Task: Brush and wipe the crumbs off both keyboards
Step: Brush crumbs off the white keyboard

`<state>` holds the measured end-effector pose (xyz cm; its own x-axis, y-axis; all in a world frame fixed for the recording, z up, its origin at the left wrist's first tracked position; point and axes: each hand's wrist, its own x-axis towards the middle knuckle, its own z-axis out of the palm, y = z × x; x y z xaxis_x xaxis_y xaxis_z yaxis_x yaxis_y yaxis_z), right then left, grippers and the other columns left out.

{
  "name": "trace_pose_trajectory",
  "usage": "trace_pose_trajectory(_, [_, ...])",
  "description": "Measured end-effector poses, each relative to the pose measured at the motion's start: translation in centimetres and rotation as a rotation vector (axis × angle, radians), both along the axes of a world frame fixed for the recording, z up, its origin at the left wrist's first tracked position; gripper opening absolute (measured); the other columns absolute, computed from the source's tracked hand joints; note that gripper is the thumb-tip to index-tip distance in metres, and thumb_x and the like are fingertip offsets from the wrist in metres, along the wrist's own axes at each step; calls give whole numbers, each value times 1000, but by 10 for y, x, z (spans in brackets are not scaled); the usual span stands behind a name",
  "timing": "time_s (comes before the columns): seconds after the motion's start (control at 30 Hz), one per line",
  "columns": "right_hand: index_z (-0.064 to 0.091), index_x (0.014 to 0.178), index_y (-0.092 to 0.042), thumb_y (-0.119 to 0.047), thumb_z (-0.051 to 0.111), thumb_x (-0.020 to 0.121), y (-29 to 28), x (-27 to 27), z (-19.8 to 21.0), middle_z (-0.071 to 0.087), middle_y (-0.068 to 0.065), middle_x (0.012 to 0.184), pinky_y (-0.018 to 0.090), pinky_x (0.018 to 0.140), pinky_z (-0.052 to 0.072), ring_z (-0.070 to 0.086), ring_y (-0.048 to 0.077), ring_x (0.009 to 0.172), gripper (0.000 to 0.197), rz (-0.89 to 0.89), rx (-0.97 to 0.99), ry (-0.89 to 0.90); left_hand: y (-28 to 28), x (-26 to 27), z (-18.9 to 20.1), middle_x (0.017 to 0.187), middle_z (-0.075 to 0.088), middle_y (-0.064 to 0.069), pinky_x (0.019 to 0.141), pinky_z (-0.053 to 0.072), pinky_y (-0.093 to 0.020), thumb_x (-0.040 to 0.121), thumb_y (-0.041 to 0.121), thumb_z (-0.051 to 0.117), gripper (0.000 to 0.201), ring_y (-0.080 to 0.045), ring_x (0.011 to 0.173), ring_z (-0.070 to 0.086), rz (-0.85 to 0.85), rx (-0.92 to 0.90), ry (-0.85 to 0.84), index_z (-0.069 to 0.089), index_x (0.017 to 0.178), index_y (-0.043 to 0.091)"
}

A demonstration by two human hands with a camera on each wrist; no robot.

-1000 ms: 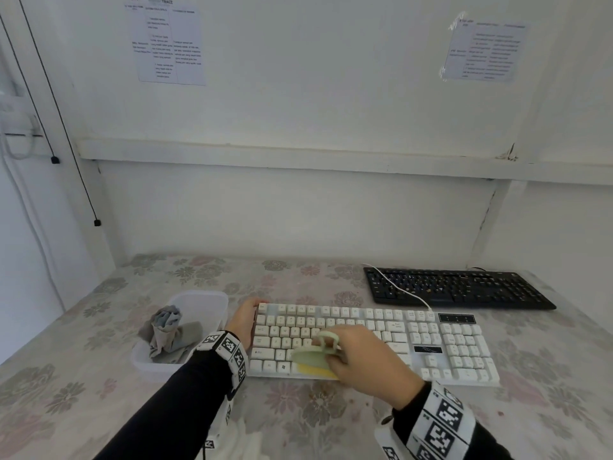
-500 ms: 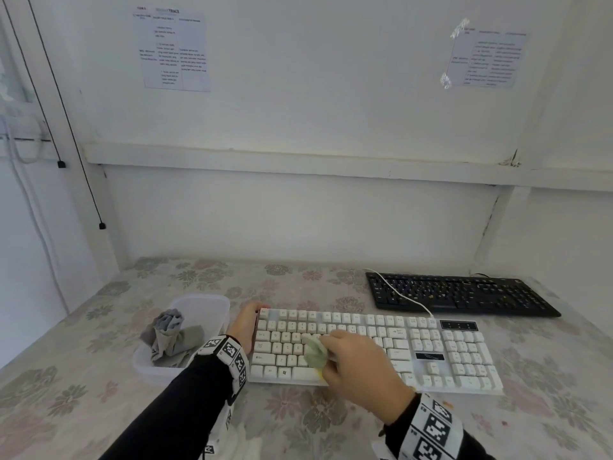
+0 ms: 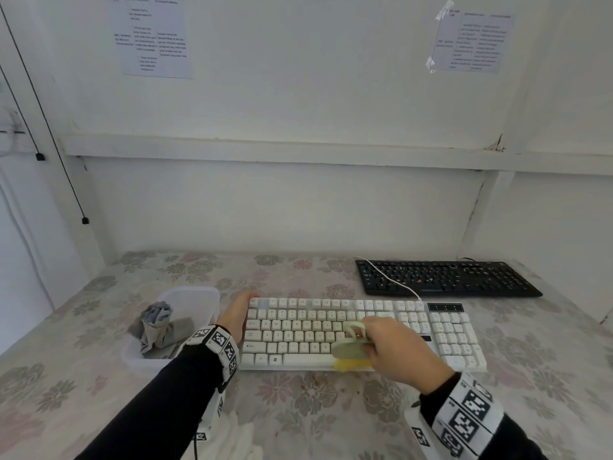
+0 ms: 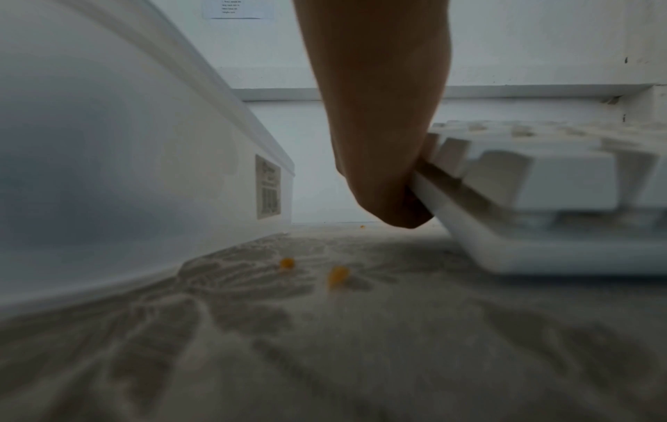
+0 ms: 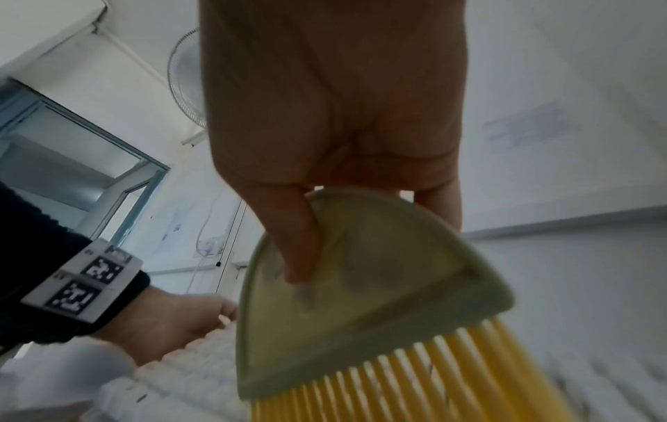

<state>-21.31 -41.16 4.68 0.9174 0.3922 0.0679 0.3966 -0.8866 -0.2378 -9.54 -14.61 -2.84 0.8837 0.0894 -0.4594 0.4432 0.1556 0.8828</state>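
Your right hand has carried the brush rightward along the white keyboard to its front edge, thumb and fingers clamped on the handle, yellow bristles down. Your left hand steadies the left end, squeezed beside the tub; its fingers are hidden. Both keyboards run left-right; the black keyboard lies behind, at the wall.

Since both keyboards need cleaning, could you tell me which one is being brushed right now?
The white keyboard, nearest the person: the brush sweeps its front edge. The black keyboard lies untouched behind.
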Motion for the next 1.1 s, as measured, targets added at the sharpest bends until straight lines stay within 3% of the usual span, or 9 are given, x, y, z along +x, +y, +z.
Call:
trace_pose_trajectory(0.07, [45,74,-25,-11,46,87,-5,2,5,50,-10,80,26,71,45,51,14,83,18,3,19,5,-1,0,0,59,56,-7,62,48,-32,87,30,48,32,-24,55,55,5,3,-4,52,58,17])
trace_pose_trajectory(0.13, [56,89,-18,-14,50,86,-5,6,4,59,-4,92,34,78,49,55,16,87,8,15,82,1,-1,0,0,57,55,-6,62,47,-32,87,30,48,32,-24,54,55,13,10,-10,51,58,18])
trace_pose_trajectory(0.27, [60,99,-15,-21,53,86,3,12,-12,62,0,98,37,81,49,57,17,90,16,9,108,29,-3,-1,0,53,55,-5,60,47,-30,88,28,46,33,-21,49,54,22,16,-20,51,57,18])
trace_pose_trajectory(0.53, [60,99,-21,-15,48,90,-45,2,-8,60,-6,103,25,75,46,55,12,95,17,-156,-13,-7,-5,-1,1,53,55,-5,55,49,-27,88,26,47,29,-21,45,56,39,12,-21,49,60,17])
trace_pose_trajectory(0.67, [49,78,-31,-12,47,90,-55,-5,4,53,-7,93,20,66,42,50,12,87,23,-179,-29,1,-7,-3,4,52,55,-5,56,48,-29,89,25,47,30,-21,44,55,51,7,-21,49,61,17])
trace_pose_trajectory(0.77, [62,98,-19,-13,52,88,-47,-2,2,60,-5,101,27,81,49,56,11,91,15,-135,123,9,-8,-3,5,54,57,-6,58,48,-30,90,24,47,27,-22,49,56,67,33,-29,51,65,17])
trace_pose_trajectory(0.83, [63,100,-18,-13,53,87,-36,0,-4,62,-5,101,29,85,48,57,11,93,17,-61,183,33,-7,-3,7,56,59,-7,61,48,-31,92,23,46,26,-24,54,56,82,63,-29,53,68,15])
trace_pose_trajectory(0.97, [64,100,-19,-9,52,86,-26,-2,-17,59,-7,97,31,84,47,55,12,92,20,20,159,-3,-4,-5,9,68,61,-12,69,48,-35,93,25,45,23,-27,63,58,126,97,-35,56,75,14])
trace_pose_trajectory(1.1, [61,109,-28,-13,48,91,-43,-11,-15,56,-10,103,25,79,46,53,10,98,26,-53,86,-57,-4,-6,10,68,59,-12,69,48,-35,93,27,45,24,-26,63,57,129,109,-23,55,75,15])
